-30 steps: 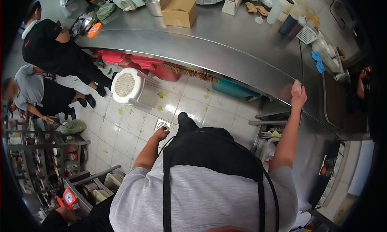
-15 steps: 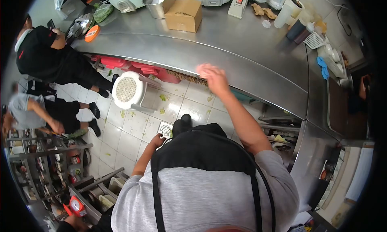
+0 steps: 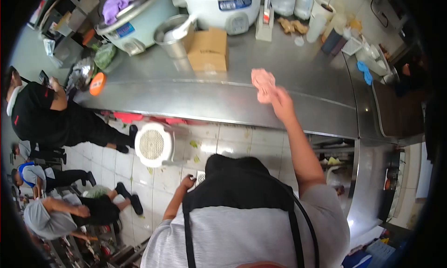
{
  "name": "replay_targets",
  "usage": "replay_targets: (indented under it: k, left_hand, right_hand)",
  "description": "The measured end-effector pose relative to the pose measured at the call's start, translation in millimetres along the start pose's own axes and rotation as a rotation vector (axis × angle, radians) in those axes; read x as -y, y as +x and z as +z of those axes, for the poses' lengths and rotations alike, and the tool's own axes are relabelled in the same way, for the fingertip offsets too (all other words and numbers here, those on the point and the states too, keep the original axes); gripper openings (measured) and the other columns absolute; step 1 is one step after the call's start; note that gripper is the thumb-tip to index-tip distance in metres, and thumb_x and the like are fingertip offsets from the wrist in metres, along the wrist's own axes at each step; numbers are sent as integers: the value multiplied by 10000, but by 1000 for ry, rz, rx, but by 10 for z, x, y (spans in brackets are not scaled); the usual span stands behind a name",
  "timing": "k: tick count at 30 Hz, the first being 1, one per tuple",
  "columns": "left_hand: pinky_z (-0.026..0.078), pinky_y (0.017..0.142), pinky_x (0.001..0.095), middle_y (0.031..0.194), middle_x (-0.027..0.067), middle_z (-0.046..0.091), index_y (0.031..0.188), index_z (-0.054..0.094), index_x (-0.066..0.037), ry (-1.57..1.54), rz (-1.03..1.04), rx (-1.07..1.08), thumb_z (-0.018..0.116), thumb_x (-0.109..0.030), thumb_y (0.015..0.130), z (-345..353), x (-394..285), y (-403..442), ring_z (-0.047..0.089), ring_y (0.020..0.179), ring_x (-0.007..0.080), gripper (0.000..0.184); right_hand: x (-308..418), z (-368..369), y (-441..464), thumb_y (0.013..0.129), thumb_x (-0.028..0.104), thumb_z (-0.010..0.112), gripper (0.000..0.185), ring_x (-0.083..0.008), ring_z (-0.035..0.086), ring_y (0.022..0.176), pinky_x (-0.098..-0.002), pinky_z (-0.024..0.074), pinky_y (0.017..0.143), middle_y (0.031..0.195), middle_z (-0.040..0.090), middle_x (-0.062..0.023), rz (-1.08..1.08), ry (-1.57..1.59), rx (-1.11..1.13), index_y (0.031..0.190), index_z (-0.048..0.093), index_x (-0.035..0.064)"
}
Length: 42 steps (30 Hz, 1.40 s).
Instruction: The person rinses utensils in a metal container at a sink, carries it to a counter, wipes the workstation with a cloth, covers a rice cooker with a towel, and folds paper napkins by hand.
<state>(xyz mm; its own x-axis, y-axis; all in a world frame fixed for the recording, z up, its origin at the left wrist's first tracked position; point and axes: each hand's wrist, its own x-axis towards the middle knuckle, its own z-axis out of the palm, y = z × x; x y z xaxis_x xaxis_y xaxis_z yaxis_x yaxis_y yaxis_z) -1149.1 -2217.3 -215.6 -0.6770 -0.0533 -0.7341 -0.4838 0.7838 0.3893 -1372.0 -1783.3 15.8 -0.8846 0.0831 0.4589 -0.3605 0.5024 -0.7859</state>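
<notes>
Right hand (image 3: 282, 104): fingers pinching a crumpled pink cloth (image 3: 262, 81) by its near end, over the front part of the long stainless-steel counter (image 3: 158, 94); firm contact with the metal not confirmed. Left hand (image 3: 188, 182): low beside the black apron (image 3: 237, 189); cannot tell whether it grips anything.

Risks, judged: a slack pinch could let the cloth bunch or slip. An overlong sweep could knock the brown cardboard box (image 3: 208, 54) into the silver metal pot (image 3: 173, 47). Green leaf scraps (image 3: 194, 144) on the white tiled floor (image 3: 160, 189) could cause a slip; the round-seated white plastic stool (image 3: 152, 144), a trip.
</notes>
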Motion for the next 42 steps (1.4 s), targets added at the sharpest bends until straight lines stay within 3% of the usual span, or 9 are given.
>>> replay_targets:
  k: [2,5,7,11,13,19,23,35,42]
  left_hand:
    - [392,851,348,1016,234,530,1059,493,13,-49,-22,35,554,-347,711,-30,54,225,493,990,340,504]
    - [374,874,352,1058,237,506,1071,491,11,100,60,44,528,-351,703,-215,-83,472,474,1019,336,518]
    - [364,886,347,1079,238,493,1075,488,16,116,91,52,524,-340,693,-411,-340,524,466,1032,331,523]
    - [349,908,336,1095,217,493,1087,487,1,244,155,93,514,-363,689,-620,-670,972,459,1047,320,540]
    - [353,904,337,1101,213,490,1091,485,-3,261,214,88,514,-363,693,-670,-833,1217,459,1047,320,537]
    - [363,894,333,1095,222,491,1069,489,12,263,306,72,534,-340,699,-635,-1488,1332,460,1046,322,512]
    - [369,888,335,1093,221,493,1063,492,17,310,350,80,538,-345,701,-316,-1712,1282,464,1043,318,514]
    - [372,886,346,1116,213,481,1108,463,1,452,327,397,544,-408,706,1457,-2197,1066,457,1052,315,579]
    - [344,912,367,1157,195,457,1188,397,-31,619,486,485,542,-473,699,1901,-2881,986,421,1094,313,675]
  right_hand:
    - [-16,-163,-324,819,119,481,131,-81,463,658,-219,398,621,707,526,-7,259,136,149,847,543,7]
    - [53,-284,-893,805,84,481,83,-92,478,654,-221,399,601,696,523,-22,414,363,213,805,524,13]
    - [-59,-301,-1328,786,91,505,107,-92,491,668,-233,413,617,743,536,-26,683,364,323,856,533,16]
    - [-440,-310,-2203,726,346,538,406,-223,540,906,-328,409,804,988,565,-117,746,-595,911,1014,541,60]
    - [-661,-357,-2685,725,394,508,467,-284,469,1038,-351,370,873,1130,488,-143,887,-500,989,1087,515,100]
    - [-995,-589,-3503,733,281,528,437,-266,455,1066,-339,359,880,1125,503,-142,1129,-364,1120,1104,505,51]
    - [-1491,-949,-3921,779,346,430,403,-304,497,995,-373,382,840,1042,532,-188,953,-144,1107,1020,555,48]
    - [-2428,-2342,-4583,728,433,505,603,-299,481,1026,-358,377,861,1119,495,-168,839,-390,1046,1189,419,53]
    - [-2064,-3082,-5052,731,415,511,577,-285,508,977,-363,395,824,1071,519,-173,1081,-316,861,1166,436,44]
